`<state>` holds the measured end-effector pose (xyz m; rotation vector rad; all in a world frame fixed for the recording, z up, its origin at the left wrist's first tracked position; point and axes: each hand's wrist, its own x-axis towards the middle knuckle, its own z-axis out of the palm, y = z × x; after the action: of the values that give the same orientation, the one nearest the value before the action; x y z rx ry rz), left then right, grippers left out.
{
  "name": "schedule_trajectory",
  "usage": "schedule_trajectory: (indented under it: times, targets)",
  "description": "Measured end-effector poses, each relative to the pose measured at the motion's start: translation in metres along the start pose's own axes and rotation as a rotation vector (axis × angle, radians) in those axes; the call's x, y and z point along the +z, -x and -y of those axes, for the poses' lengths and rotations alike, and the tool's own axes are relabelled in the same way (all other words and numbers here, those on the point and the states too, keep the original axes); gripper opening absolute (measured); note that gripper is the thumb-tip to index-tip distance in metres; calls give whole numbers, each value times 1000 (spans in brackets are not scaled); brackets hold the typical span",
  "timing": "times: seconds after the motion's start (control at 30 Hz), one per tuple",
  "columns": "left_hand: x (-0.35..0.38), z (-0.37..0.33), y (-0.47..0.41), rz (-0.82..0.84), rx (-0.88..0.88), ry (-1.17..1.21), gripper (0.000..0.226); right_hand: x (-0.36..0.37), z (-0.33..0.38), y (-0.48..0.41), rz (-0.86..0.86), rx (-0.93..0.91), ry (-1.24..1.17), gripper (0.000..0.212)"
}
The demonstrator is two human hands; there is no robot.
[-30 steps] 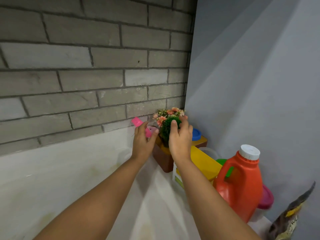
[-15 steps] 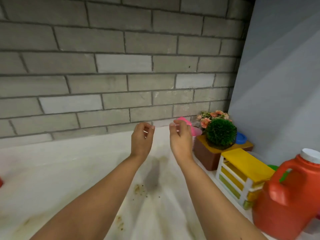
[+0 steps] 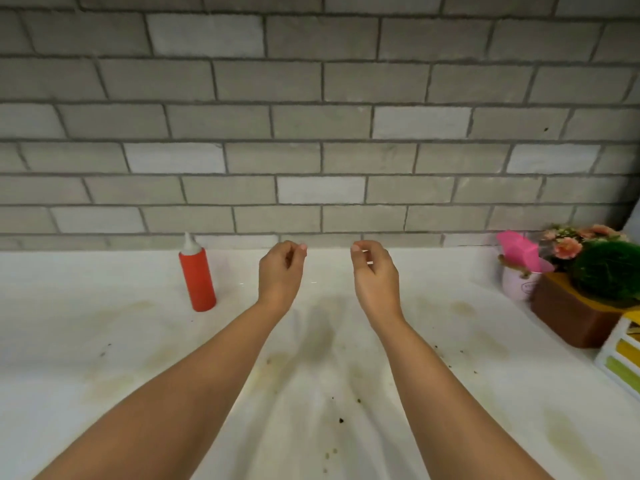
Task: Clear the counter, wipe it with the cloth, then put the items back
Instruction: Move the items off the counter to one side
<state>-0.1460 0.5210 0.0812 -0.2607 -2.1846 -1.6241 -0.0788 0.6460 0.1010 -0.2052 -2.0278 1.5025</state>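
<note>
Yellow organizer (image 3: 623,355) cut off at right edge

We see a white counter (image 3: 104,341) mottled with yellowish stains and dark specks, backed by a grey brick wall (image 3: 311,98) whose bricks alternate between paler and darker shades. At far left stands a red squeeze bottle (image 3: 197,278) with a whitish nozzle. At far right we find a white cup (image 3: 519,284) holding something pink, a brown planter (image 3: 571,317) with peach-pink flowers (image 3: 568,245) and a dark green ball-shaped plant (image 3: 606,271), and a white rack (image 3: 623,355) with yellow and green trays.
</note>
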Motion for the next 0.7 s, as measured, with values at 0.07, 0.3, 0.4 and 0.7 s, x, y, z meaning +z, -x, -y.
schedule_trajectory:
  times: [0.07, 0.3, 0.4, 0.7]
  targets:
    - [-27, 9, -5, -29, 10, -70, 25, 18, 5, 8, 56, 11, 1, 20]
    - [-94, 54, -19, -106, -133, -222, 19, 60, 17, 12, 418, 108, 70, 34]
    - [-116, 71, -24, -100, -269, -316, 45, 77, 12, 22, 582, 165, 111, 42]
    - [-149, 114, -64, -110, -357, -281, 90, 116, -5, 25, 729, 289, 234, 60]
